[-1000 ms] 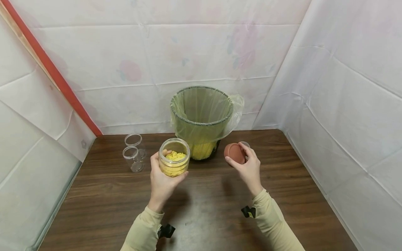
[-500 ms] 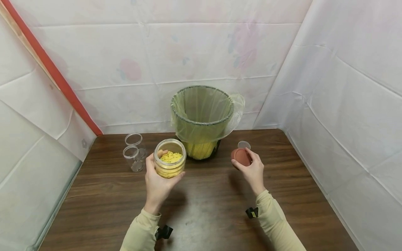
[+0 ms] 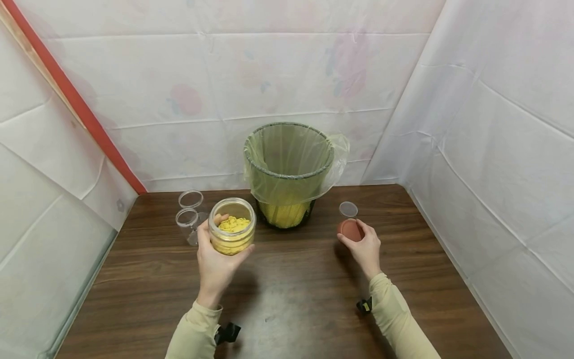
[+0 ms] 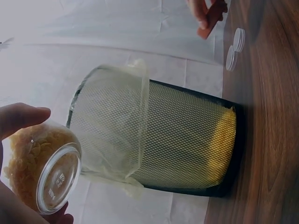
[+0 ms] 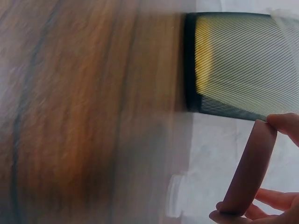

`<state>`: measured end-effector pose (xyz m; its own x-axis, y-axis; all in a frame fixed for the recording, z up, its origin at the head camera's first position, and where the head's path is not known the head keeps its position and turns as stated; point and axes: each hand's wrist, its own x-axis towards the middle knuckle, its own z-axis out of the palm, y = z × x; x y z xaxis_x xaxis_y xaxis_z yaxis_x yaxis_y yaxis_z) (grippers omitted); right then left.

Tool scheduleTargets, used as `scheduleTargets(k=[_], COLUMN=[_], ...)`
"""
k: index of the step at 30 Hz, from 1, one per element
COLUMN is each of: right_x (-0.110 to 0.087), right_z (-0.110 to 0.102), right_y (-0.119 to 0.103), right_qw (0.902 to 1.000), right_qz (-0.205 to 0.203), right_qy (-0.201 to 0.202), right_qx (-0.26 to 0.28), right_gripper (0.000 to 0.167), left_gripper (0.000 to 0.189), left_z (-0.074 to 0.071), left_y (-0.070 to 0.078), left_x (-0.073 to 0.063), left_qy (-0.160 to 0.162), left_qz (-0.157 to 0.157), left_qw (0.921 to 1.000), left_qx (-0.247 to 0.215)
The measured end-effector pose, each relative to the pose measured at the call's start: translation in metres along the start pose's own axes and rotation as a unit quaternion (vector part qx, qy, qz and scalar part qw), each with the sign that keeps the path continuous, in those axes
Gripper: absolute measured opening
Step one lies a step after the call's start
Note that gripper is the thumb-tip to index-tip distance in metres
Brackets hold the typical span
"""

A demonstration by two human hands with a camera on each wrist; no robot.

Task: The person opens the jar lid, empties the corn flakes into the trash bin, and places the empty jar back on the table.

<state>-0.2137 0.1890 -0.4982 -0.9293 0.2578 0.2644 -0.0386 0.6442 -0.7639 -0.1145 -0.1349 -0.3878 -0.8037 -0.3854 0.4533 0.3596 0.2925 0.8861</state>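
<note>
My left hand (image 3: 215, 269) grips a clear jar (image 3: 233, 244) that holds small yellow pieces (image 3: 234, 224). It is held above the table, tilted, and has no lid on. The left wrist view shows the jar's round base (image 4: 59, 179) and the thumb along its side. My right hand (image 3: 366, 252) pinches a reddish-brown round lid (image 3: 350, 230) by its edge. In the right wrist view, the lid (image 5: 250, 170) is seen edge-on between thumb and fingers, off the table.
A mesh bin (image 3: 287, 192) lined with a pale yellow-green bag stands at the back centre, with yellow showing near its bottom. Two clear open containers (image 3: 186, 218) stand at the left. Clear round lids (image 4: 239, 39) lie at the right, one (image 3: 348, 209) behind the brown lid.
My left hand has moved left with the jar, away from the bin. My right hand has moved right and slightly nearer with the brown lid, uncovering a clear lid.
</note>
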Motion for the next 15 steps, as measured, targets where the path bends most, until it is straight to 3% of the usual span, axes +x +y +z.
scheduleTargets(k=[10, 15], right_x=[0.004, 0.007], right_z=[0.002, 0.004], right_y=[0.018, 0.025], right_qw=[0.9995, 0.9982], right_qz=[0.021, 0.037], right_qy=[-0.018, -0.037], right_qx=[-0.017, -0.03], right_gripper=[0.075, 0.075], left_gripper=[0.092, 0.092], left_z=[-0.008, -0.011], left_y=[-0.032, -0.037], left_x=[0.004, 0.005], left_qy=[0.015, 0.014], left_qz=[-0.005, 0.004], left_qw=[0.9999, 0.9999], left_qx=[0.006, -0.004])
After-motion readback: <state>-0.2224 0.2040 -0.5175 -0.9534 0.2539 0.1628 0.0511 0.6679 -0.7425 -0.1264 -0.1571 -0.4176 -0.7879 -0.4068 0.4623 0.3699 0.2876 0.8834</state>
